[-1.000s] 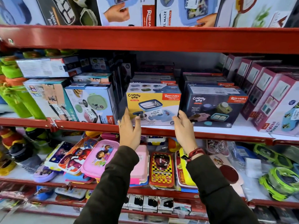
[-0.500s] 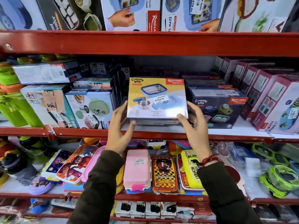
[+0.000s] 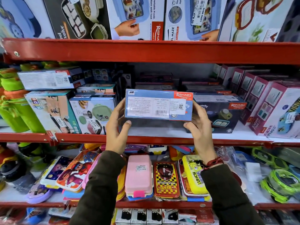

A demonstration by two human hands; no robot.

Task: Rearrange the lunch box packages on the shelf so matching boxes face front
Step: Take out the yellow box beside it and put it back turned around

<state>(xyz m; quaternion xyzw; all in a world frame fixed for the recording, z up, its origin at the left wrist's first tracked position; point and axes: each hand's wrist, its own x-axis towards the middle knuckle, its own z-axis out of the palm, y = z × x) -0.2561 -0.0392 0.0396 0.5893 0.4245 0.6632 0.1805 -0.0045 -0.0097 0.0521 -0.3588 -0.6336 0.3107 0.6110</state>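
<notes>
Gripping a lunch box package (image 3: 158,104) from both ends, the two hands hold it lifted clear of the red middle shelf (image 3: 162,139), in front of the gap in the front row. The left hand (image 3: 116,127) curves around the left end, fingers behind and alongside the box, thumb tucked under its lower left corner. The right hand (image 3: 200,125) mirrors this on the right end, thumb pressed beneath the lower right corner, fingers wrapped around the side. Both hands are half closed, clamped on the package rather than spread.

Turned toward the camera is the package's blue panel with fine print, a barcode, a white sticker and a red brand tab at the top right. Just behind and to the right, a dark blue box (image 3: 222,111) stands on the shelf with its picture side to the front, partly covered by the right hand. To the left stands a pale box showing a green container (image 3: 94,114). More flat boxes lie stacked behind the held package.
</notes>
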